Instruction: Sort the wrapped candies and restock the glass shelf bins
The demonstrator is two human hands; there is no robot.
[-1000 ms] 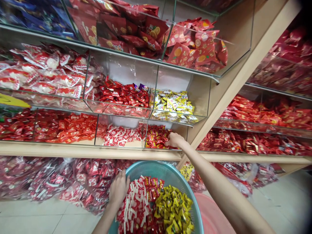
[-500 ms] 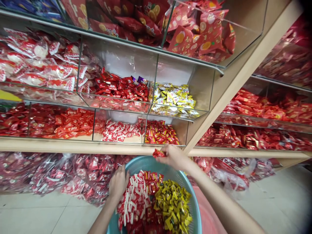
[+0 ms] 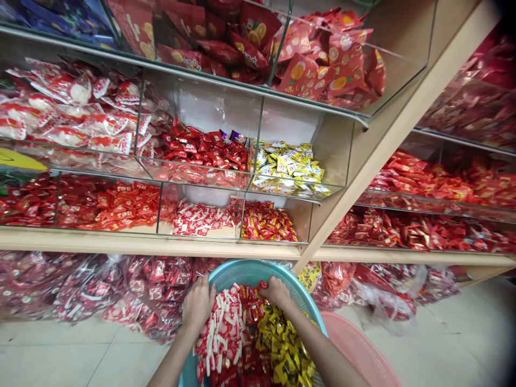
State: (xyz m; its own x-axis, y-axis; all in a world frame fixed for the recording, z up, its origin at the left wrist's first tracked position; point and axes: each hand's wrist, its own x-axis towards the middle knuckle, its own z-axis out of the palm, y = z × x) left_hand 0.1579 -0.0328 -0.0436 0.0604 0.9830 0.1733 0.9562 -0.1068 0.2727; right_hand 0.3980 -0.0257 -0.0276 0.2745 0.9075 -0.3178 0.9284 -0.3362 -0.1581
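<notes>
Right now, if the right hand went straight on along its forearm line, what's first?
Likely the small red-wrapped candies just ahead of the right hand, inside the teal plastic basket; its height above them is unclear.

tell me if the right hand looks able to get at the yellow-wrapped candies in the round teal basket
Probably yes: the right hand is over the round teal plastic basket, beside the yellow-wrapped candies, and no lid shows between them, though the right forearm hides part of the pile.
</notes>
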